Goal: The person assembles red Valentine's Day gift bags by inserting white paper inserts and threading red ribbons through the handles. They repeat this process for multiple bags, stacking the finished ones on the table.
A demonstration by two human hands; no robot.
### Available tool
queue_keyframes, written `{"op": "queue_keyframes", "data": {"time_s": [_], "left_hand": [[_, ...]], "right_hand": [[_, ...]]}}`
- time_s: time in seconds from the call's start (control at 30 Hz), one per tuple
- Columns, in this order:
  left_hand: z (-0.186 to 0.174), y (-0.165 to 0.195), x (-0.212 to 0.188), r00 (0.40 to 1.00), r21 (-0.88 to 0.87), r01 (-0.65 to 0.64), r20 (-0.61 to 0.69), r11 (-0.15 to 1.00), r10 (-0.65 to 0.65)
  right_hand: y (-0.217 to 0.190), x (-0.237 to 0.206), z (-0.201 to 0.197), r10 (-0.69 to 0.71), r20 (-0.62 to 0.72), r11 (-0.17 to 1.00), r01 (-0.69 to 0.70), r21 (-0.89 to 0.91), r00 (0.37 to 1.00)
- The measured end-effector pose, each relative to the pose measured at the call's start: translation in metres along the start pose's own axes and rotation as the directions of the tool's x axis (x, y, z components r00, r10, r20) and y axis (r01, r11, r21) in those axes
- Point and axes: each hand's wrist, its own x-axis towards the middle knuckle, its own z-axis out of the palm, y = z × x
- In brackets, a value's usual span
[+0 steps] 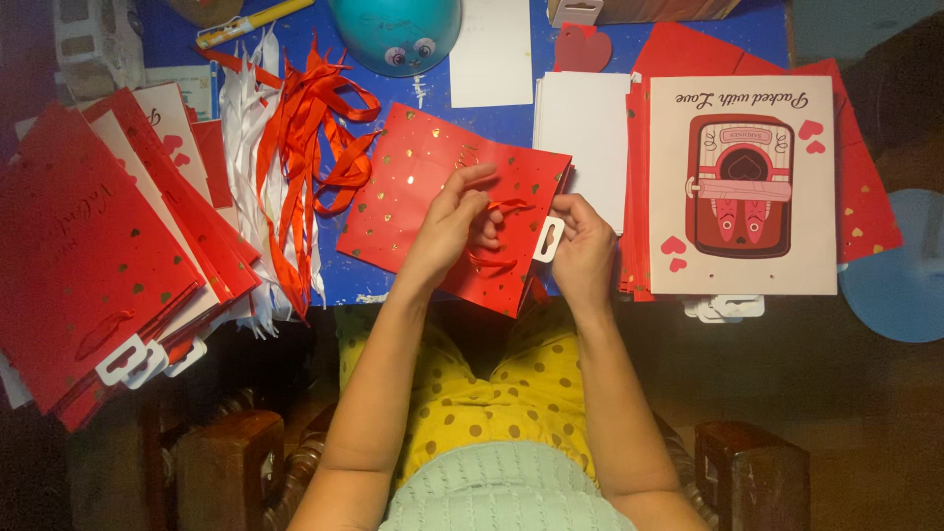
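Note:
A flat red gift bag with small gold hearts lies on the blue table in front of me. My left hand pinches a red ribbon handle at the bag's near edge. On the bag's right side, my right hand holds the edge next to a white plastic hang tab. Both hands rest on the bag.
A stack of red bags with white tabs lies at the left. Loose red and white ribbons sit beside it. At the right is a pile of bags topped by a pink one. White cards, a teal round object and a blue disc are around.

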Motion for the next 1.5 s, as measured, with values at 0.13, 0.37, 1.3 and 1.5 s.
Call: {"op": "queue_keyframes", "data": {"time_s": [0.13, 0.37, 1.3, 1.5], "left_hand": [[-0.004, 0.005, -0.004, 1.0, -0.013, 0.017, 0.012, 1.0, -0.017], [-0.007, 0.005, -0.01, 0.998, -0.079, 0.05, 0.046, 0.996, -0.046], [0.021, -0.022, -0.026, 0.985, 0.317, -0.169, 0.04, 0.933, 0.165], [0.039, -0.006, -0.04, 0.96, 0.601, -0.246, 0.044, 0.761, 0.275]], "right_hand": [[-0.001, -0.001, 0.0, 0.011, -0.014, 0.997, -0.012, -0.071, 1.0], [0.003, -0.005, 0.003, -0.092, -0.059, 0.982, 0.081, -0.172, 0.994], [0.028, -0.005, -0.005, -0.15, -0.386, 0.781, 0.348, 0.518, 0.91], [0.028, -0.005, -0.001, -0.248, -0.388, 0.829, 0.402, 0.388, 0.888]]}}
